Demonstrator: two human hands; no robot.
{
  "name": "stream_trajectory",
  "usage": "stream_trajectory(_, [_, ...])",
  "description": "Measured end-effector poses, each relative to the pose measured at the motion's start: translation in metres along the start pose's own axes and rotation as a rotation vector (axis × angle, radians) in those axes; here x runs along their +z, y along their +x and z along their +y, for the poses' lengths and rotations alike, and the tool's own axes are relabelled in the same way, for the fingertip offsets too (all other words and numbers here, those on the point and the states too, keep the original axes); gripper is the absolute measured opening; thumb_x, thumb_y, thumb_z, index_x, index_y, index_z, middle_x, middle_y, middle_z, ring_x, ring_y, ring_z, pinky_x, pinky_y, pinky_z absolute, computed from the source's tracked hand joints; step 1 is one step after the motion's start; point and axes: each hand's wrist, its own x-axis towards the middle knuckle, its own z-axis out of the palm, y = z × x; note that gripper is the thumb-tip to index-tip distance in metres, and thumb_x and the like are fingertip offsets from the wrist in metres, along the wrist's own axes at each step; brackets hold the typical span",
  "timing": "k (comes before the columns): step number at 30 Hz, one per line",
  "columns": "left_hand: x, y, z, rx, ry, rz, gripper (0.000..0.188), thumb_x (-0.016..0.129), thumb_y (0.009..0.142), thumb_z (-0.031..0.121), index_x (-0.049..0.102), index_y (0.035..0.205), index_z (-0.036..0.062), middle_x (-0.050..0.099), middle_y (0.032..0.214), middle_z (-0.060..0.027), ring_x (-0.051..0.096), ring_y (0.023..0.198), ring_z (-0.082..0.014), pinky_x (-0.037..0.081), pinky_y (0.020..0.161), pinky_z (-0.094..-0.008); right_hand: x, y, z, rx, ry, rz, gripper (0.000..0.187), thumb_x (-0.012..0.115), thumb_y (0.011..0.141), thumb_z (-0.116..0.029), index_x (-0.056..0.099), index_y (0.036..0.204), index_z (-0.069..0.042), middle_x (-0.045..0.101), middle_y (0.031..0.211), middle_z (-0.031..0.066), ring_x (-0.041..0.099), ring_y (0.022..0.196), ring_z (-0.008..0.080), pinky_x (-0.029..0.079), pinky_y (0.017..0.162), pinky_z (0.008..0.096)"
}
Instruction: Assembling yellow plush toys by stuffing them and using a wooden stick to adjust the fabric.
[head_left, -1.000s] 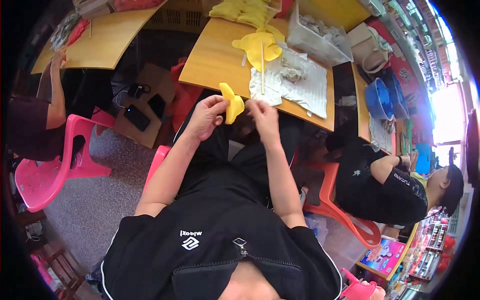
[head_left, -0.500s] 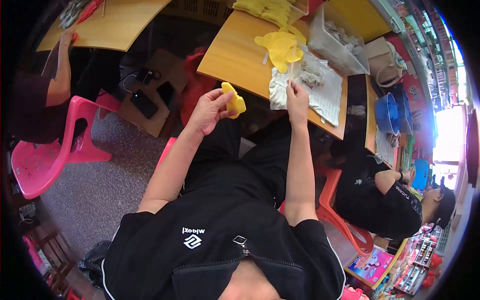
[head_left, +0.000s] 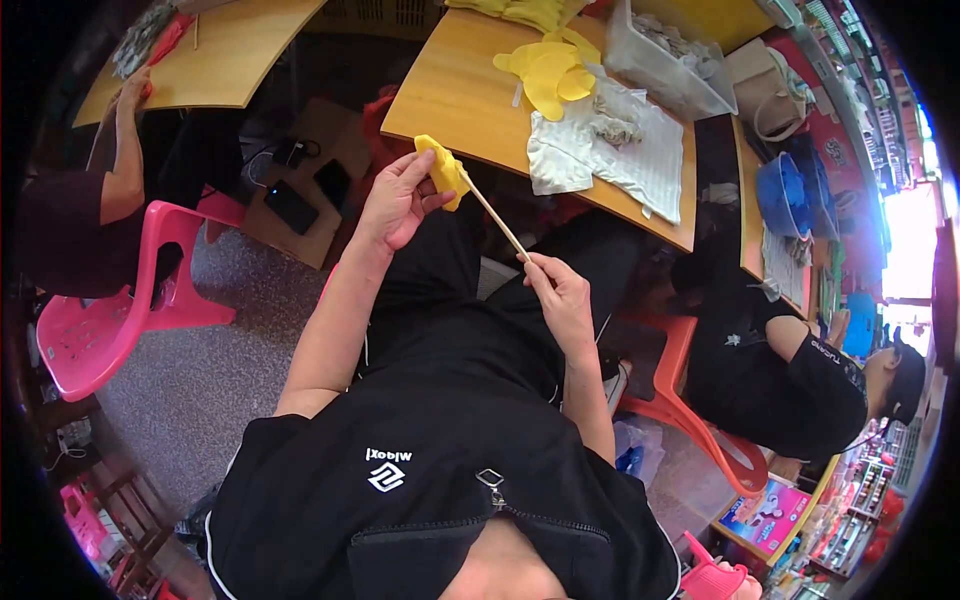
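Observation:
My left hand pinches a small yellow cloth piece above my lap, just off the near edge of the wooden table. Between the fingertips of my right hand is a thin wooden stick, slanting up and left. Its far tip meets the yellow piece; whether it goes inside cannot be made out. Several flat yellow cloth pieces lie on the table. Beside them a white cloth is spread, with a small heap of greyish-white stuffing on it.
A clear plastic bin of pale material stands at the table's back right. Blue baskets sit farther right. A co-worker sits at right near a red chair; another person's arm and a pink chair are at left.
My right hand has come down and toward me from over the white cloth, bringing the stick's tip to the yellow piece. My left hand has shifted slightly left.

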Motion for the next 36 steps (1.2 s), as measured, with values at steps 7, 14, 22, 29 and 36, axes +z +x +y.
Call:
stream_trajectory(7, [-0.009,-0.004,-0.004,0.064,0.197,0.026,0.025,0.06,0.092,0.021,0.062,0.106,0.0007,0.066,0.099,-0.0085,0.067,0.086,-0.0167,0.058,0.071,-0.0295,0.005,0.004,0.011,-0.071,-0.16,-0.022,0.017,0.061,0.087,-0.009,0.065,0.098,0.002,0.061,0.076,0.0142,0.06,0.064,0.0221,0.046,0.059,0.03])
stream_trajectory(14, [-0.011,-0.002,-0.021,-0.047,0.396,-0.009,0.028,0.06,0.092,0.025,0.063,0.105,0.0002,0.066,0.095,-0.0077,0.066,0.085,-0.0147,0.057,0.07,-0.0269,0.022,0.01,0.027,0.016,-0.062,-0.073,0.02,0.059,0.09,-0.015,0.066,0.101,0.001,0.061,0.072,0.0059,0.054,0.061,0.0081,0.042,0.055,0.0228])
stream_trajectory(22, [-0.009,-0.008,-0.048,-0.227,0.398,-0.07,0.043,0.051,0.095,0.04,0.062,0.107,0.0005,0.067,0.095,-0.0101,0.067,0.082,-0.0165,0.057,0.07,-0.0275,0.044,0.014,0.04,0.429,0.543,-0.151,0.02,0.057,0.092,-0.018,0.067,0.093,0.0,0.05,0.063,-0.0051,0.041,0.052,0.0023,0.031,0.045,0.0185])
stream_trajectory(29, [-0.009,-0.006,-0.05,-0.208,0.411,-0.123,0.042,0.048,0.097,0.039,0.06,0.112,0.0012,0.067,0.096,-0.0098,0.067,0.086,-0.0166,0.056,0.073,-0.0282,0.043,0.008,0.047,0.507,0.753,-0.212,0.021,0.056,0.094,-0.02,0.065,0.095,-0.001,0.045,0.065,-0.0067,0.031,0.048,-0.0002,0.022,0.043,0.0156])
stream_trajectory(36, [-0.001,-0.01,-0.043,-0.271,0.386,-0.155,0.043,0.046,0.097,0.04,0.059,0.116,0.0034,0.066,0.102,-0.0095,0.066,0.091,-0.0166,0.056,0.076,-0.0295,0.047,0.006,0.044,0.491,0.757,-0.175,0.022,0.057,0.094,-0.021,0.065,0.095,0.0,0.044,0.064,-0.0067,0.031,0.048,0.0002,0.022,0.042,0.0166])
